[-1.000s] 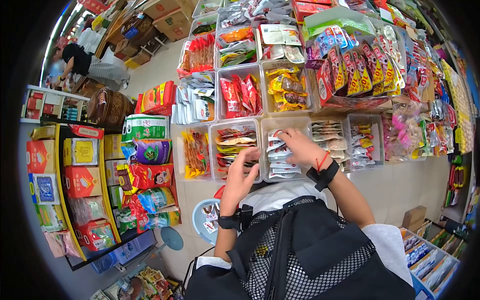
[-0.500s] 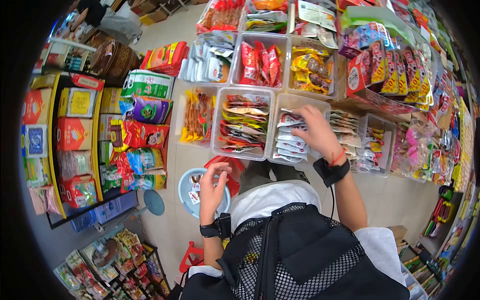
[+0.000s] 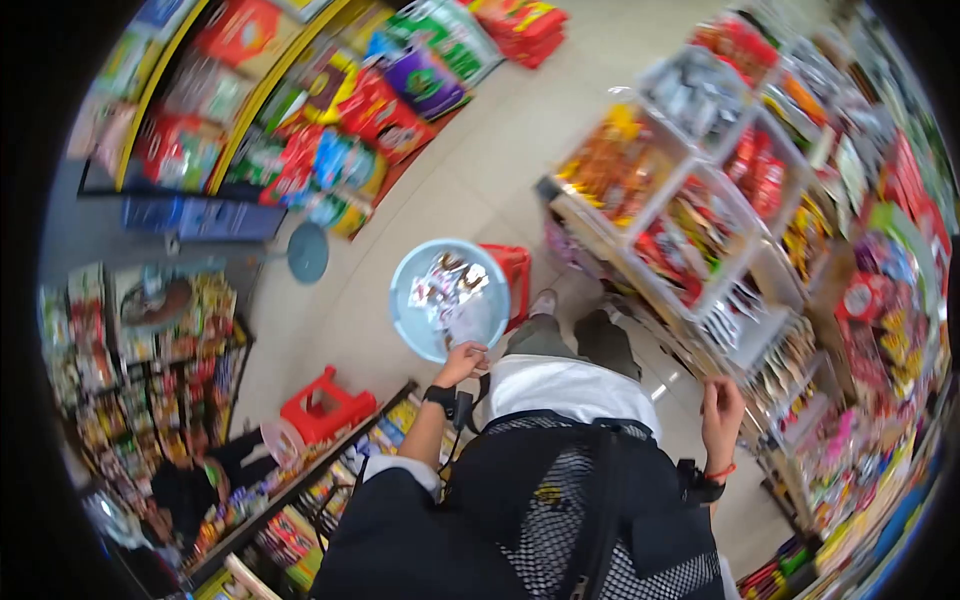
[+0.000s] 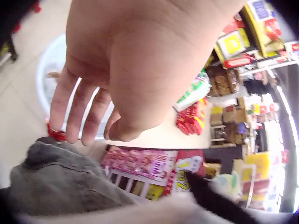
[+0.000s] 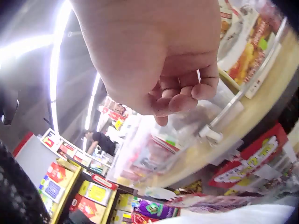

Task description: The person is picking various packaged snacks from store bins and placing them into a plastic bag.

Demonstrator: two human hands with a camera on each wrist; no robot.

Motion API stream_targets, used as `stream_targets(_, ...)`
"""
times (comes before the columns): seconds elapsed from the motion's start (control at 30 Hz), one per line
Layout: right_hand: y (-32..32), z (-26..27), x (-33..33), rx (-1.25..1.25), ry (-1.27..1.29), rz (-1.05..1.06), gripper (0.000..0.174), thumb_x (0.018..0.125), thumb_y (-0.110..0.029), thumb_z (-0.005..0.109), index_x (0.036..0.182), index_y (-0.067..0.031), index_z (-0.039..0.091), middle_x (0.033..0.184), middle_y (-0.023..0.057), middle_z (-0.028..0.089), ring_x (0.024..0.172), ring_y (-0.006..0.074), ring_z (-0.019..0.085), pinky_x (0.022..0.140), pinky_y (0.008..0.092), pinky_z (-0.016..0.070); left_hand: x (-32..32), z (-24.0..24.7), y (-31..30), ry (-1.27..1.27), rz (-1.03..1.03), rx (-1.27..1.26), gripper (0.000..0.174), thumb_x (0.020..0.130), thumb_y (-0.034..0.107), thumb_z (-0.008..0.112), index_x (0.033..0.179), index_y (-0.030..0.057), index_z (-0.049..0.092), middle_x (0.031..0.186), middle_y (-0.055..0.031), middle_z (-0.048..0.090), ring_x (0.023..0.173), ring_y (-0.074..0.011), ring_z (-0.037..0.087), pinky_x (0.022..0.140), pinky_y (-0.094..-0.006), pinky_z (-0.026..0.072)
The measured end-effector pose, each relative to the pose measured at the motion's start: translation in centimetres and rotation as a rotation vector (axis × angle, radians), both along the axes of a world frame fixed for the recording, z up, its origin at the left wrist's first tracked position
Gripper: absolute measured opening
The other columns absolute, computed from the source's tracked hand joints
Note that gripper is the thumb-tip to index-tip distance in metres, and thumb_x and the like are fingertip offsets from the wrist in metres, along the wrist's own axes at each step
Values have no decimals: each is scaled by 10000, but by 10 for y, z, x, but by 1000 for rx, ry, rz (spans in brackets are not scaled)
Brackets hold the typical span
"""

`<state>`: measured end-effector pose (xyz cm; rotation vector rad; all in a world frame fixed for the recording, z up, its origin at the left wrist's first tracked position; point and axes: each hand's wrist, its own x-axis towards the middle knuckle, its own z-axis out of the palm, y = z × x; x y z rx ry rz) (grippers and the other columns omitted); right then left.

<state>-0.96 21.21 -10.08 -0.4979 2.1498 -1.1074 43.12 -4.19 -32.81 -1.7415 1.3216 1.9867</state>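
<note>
- L hand (image 3: 462, 364), lower centre of head view: fingers loosely straight in L wrist view, nothing seen gripped; just by near rim of blue basin (image 3: 403, 308), contact unclear.
- R hand (image 3: 722, 408), lower right: fingers loosely curled, nothing visible in grasp; well apart from basin.
- Small pkts (image 3: 440, 290) in basin, left of centre: just above L hand in frame, up-left of R hand.
- Prob. light, soft, slick film, maybe crushable; best pinched at a sealed edge.
- Red stool (image 3: 517, 283) at basin's right; can't tell if supporting.
- Further out, upper right: clear bins (image 3: 762, 335) w/ bagged snacks, blurred.
</note>
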Motion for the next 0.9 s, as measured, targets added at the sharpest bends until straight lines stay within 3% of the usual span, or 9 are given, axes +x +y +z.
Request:
stream_targets(0.1,23,-46,29,64,2,47,108,997,-73,553,969,-25,645,659,-50,479,544,34,428,497,232,328,57,-63,29,-163,99,108,256,948,150,566,1174,45,621,940,-103,711,800,-216,718,620,-396,593)
stream_targets(0.2,75,-91,70,195,-215,67,178,1033,-150,522,1025,-14,636,672,-19,532,553,57,480,505,240,386,92,-99,37,-188,116,142,230,950,153,563,1127,31,643,897,-90,710,748,-209,707,587,-374,583)
stream_targets(0.27,139,-129,101,358,-201,98,202,1018,-168,547,1040,7,644,871,66,672,763,129,615,695,285,501,106,-125,36,-17,158,18,210,915,133,592,1078,21,661,869,-81,712,724,-178,690,588,-356,576)
stream_targets(0.33,162,-133,130,506,-309,28,202,1018,-168,547,1042,7,645,873,67,672,765,130,615,697,286,501,103,-123,5,-79,221,-57,221,892,132,613,1073,15,664,856,-81,712,727,-181,688,609,-354,572)
stream_targets(0.4,182,-130,156,628,-396,-61,203,1018,-168,547,1043,7,645,875,67,673,768,130,616,699,287,502,112,-148,-27,6,40,-496,307,857,137,656,1133,6,635,826,-83,705,731,-205,683,677,-371,566)
stream_targets(0.47,197,-125,172,728,-442,-142,204,1018,-168,546,1044,8,646,877,68,674,770,131,617,701,287,503,84,-148,-67,-160,272,-524,405,841,143,692,1205,-3,591,922,-150,699,861,-290,683,813,-404,539)
stream_targets(0.53,208,-115,186,817,-482,-225,204,1018,-168,546,1045,8,646,879,69,675,772,132,617,703,288,503,92,-201,-91,-258,202,-872,515,784,146,748,1244,2,565,1084,-218,660,1020,-355,640,925,-446,491)
stream_targets(0.67,219,-98,199,932,-506,-312,205,1018,-169,546,1048,8,647,883,70,677,777,133,619,707,289,504,58,-209,-134,-289,-81,-881,687,676,186,835,1270,-5,546,1194,-199,605,1155,-374,552,973,-483,454)
stream_targets(0.9,229,-71,218,1015,-525,-414,208,1017,-169,546,1052,8,649,890,72,680,784,136,621,714,291,507,0,-198,-113,-538,-501,-634,774,586,166,903,1288,168,577,1315,-160,416,1290,-398,399,935,-581,452)
